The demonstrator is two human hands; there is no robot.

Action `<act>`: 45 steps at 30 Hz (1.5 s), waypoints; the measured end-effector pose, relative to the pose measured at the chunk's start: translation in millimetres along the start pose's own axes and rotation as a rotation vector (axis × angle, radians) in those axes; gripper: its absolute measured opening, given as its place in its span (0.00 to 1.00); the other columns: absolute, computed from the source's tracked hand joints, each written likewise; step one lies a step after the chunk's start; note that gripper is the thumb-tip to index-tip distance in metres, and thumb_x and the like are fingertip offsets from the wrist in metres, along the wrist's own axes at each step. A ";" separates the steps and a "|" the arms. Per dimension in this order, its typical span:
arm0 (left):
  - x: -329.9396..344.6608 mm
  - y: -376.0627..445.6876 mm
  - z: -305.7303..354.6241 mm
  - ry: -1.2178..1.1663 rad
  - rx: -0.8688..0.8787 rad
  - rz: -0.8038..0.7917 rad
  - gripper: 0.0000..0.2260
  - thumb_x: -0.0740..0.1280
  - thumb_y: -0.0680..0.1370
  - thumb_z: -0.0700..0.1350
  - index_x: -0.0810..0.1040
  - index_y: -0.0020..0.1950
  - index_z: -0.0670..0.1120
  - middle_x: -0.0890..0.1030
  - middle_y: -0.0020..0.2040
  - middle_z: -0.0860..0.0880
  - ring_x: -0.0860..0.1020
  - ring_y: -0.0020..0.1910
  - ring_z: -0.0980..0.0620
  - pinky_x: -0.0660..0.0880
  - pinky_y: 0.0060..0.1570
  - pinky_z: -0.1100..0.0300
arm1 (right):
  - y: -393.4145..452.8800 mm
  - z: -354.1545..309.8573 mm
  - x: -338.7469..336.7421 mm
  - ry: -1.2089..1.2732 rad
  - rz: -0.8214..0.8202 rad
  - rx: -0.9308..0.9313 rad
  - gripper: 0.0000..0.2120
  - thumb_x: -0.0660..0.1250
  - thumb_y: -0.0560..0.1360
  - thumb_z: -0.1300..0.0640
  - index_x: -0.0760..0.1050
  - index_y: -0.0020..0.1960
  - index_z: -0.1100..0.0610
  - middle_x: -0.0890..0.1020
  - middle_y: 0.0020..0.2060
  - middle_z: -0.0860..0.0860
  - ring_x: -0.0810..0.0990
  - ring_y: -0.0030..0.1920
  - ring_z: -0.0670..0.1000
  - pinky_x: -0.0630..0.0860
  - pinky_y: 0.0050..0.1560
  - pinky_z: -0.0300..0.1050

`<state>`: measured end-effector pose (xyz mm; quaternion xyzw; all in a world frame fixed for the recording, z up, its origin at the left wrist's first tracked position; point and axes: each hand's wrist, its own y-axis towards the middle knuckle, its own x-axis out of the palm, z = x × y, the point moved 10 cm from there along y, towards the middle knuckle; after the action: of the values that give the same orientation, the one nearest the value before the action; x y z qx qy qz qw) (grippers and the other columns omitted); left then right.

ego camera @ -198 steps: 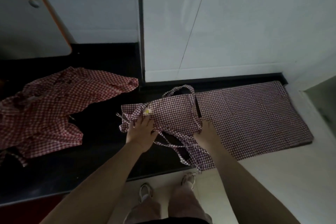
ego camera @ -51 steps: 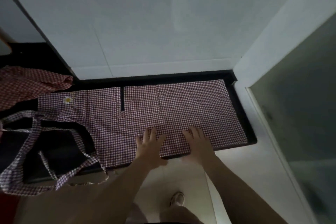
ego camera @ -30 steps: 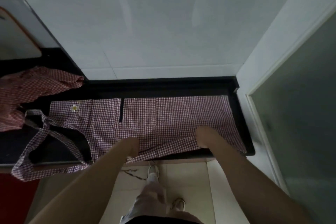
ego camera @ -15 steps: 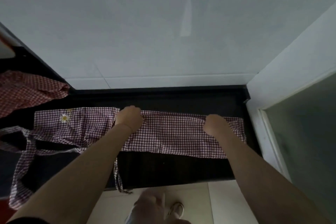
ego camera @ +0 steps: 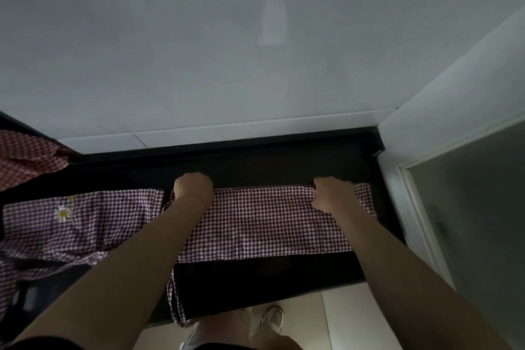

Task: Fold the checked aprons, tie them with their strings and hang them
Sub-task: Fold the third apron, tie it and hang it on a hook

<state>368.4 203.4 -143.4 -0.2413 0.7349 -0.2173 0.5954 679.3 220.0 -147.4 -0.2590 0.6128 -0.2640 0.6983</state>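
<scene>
A purple-and-white checked cotton apron (ego camera: 264, 221) lay along the glossy black bench (ego camera: 255, 278), its skirt doubled into a long band whose near edge sat well back from the bench's front edge. The person's left hand (ego camera: 193, 185) and right hand (ego camera: 332, 193) both rested on the band's far edge, fingers curled down and gripping the cloth there. To the left, the bib with a small white embroidered daisy (ego camera: 63, 213) lay flat, and a checked apron string (ego camera: 176, 304) hung over the front edge of the bench. A second, redder checked apron (ego camera: 25, 159) lay crumpled at far left, beside the white tiled wall (ego camera: 227, 51).
</scene>
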 end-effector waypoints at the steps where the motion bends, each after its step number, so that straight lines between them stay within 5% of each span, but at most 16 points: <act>1: -3.5 0.2 5.6 0.000 0.011 -0.009 0.10 0.60 0.81 0.44 0.79 0.57 0.44 0.80 0.53 0.48 0.78 0.48 0.50 0.75 0.46 0.57 | -2.3 0.2 -0.6 -0.012 0.023 -0.004 0.18 0.66 0.77 0.48 0.71 0.65 0.51 0.79 0.58 0.50 0.78 0.58 0.52 0.69 0.64 0.53; 7: -15.7 -8.8 80.2 -0.239 0.279 0.109 0.16 0.57 0.81 0.56 0.76 0.57 0.46 0.77 0.54 0.47 0.75 0.53 0.49 0.72 0.57 0.54 | -10.1 7.9 -2.6 -0.010 0.156 -0.002 0.09 0.63 0.79 0.48 0.75 0.55 0.51 0.81 0.52 0.49 0.79 0.53 0.51 0.64 0.65 0.52; 11: -15.0 -4.9 89.7 -0.140 0.286 0.156 0.15 0.55 0.82 0.51 0.74 0.62 0.45 0.75 0.59 0.45 0.73 0.58 0.48 0.71 0.60 0.54 | -12.0 50.2 -5.6 -0.014 0.172 0.092 0.10 0.57 0.82 0.52 0.76 0.49 0.51 0.82 0.50 0.49 0.79 0.53 0.52 0.58 0.70 0.57; 17: -14.8 -5.1 89.4 -0.113 0.283 0.204 0.13 0.55 0.83 0.49 0.72 0.62 0.45 0.75 0.57 0.45 0.74 0.55 0.47 0.72 0.55 0.54 | -6.8 95.3 18.6 -0.064 0.028 0.252 0.17 0.52 0.84 0.52 0.74 0.66 0.55 0.77 0.64 0.53 0.73 0.67 0.55 0.57 0.74 0.62; 21: -19.5 -7.0 86.0 -0.202 0.237 0.280 0.11 0.57 0.82 0.48 0.71 0.61 0.46 0.76 0.55 0.46 0.75 0.53 0.47 0.72 0.54 0.54 | -28.9 74.7 -19.5 -0.185 0.468 0.289 0.08 0.62 0.78 0.59 0.73 0.57 0.59 0.78 0.52 0.58 0.77 0.52 0.58 0.75 0.54 0.57; 24: -31.6 -30.0 93.8 -0.218 0.255 0.480 0.07 0.66 0.76 0.41 0.75 0.54 0.45 0.76 0.48 0.46 0.76 0.47 0.45 0.72 0.49 0.51 | -52.4 18.0 -15.9 -0.059 0.666 0.051 0.10 0.67 0.74 0.58 0.71 0.54 0.58 0.75 0.47 0.56 0.75 0.45 0.55 0.72 0.40 0.48; 27: -15.5 -52.8 112.1 -0.260 0.277 0.529 0.06 0.67 0.74 0.41 0.77 0.50 0.44 0.77 0.47 0.44 0.77 0.46 0.43 0.74 0.45 0.48 | -61.8 -14.1 25.4 0.095 0.508 0.008 0.23 0.59 0.79 0.45 0.66 0.69 0.56 0.73 0.62 0.61 0.74 0.57 0.61 0.76 0.45 0.55; 29: 6.0 -59.9 113.4 -0.265 0.193 0.459 0.13 0.65 0.75 0.47 0.75 0.59 0.46 0.76 0.59 0.42 0.74 0.57 0.42 0.73 0.53 0.43 | -58.1 -7.4 62.3 0.143 0.307 0.103 0.34 0.50 0.80 0.34 0.47 0.80 0.49 0.55 0.76 0.62 0.61 0.71 0.70 0.70 0.58 0.70; 31: 28.6 -66.0 114.2 -0.266 0.137 0.349 0.21 0.59 0.79 0.52 0.67 0.71 0.49 0.66 0.72 0.43 0.65 0.71 0.42 0.65 0.64 0.38 | -56.6 7.5 81.3 0.217 0.216 0.149 0.41 0.45 0.76 0.26 0.33 0.79 0.45 0.39 0.79 0.57 0.46 0.75 0.73 0.59 0.64 0.78; 34: 36.0 -78.4 124.4 -0.279 0.206 0.321 0.24 0.53 0.82 0.53 0.57 0.78 0.51 0.55 0.79 0.45 0.53 0.78 0.44 0.55 0.73 0.38 | -54.4 30.4 89.2 0.255 0.205 0.155 0.45 0.43 0.71 0.21 0.27 0.77 0.42 0.32 0.78 0.55 0.40 0.75 0.73 0.53 0.67 0.80; 37: 39.1 -93.9 120.1 -0.196 0.243 0.339 0.26 0.55 0.81 0.47 0.55 0.79 0.49 0.51 0.80 0.44 0.48 0.79 0.43 0.49 0.76 0.42 | -50.2 46.2 91.8 0.241 0.184 0.124 0.45 0.42 0.70 0.21 0.26 0.76 0.42 0.30 0.77 0.54 0.38 0.75 0.72 0.51 0.68 0.80; 41: 45.5 -127.5 56.0 -0.241 -0.011 0.446 0.31 0.61 0.75 0.41 0.60 0.78 0.47 0.57 0.79 0.41 0.53 0.78 0.40 0.53 0.75 0.38 | -47.6 64.5 79.4 0.172 0.127 0.104 0.46 0.46 0.72 0.23 0.29 0.78 0.45 0.34 0.78 0.56 0.40 0.76 0.72 0.49 0.70 0.78; 45: 70.6 -151.4 -21.5 -0.397 -0.310 0.316 0.35 0.66 0.73 0.47 0.55 0.77 0.48 0.61 0.74 0.40 0.61 0.73 0.40 0.62 0.70 0.41 | -59.2 23.7 39.8 -0.085 0.168 0.025 0.36 0.58 0.81 0.44 0.45 0.80 0.56 0.46 0.79 0.62 0.46 0.77 0.68 0.51 0.72 0.73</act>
<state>349.5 41.4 -101.7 -0.2500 0.6569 0.0444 0.7099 704.1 150.5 -132.8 -0.2088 0.5987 -0.2010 0.7467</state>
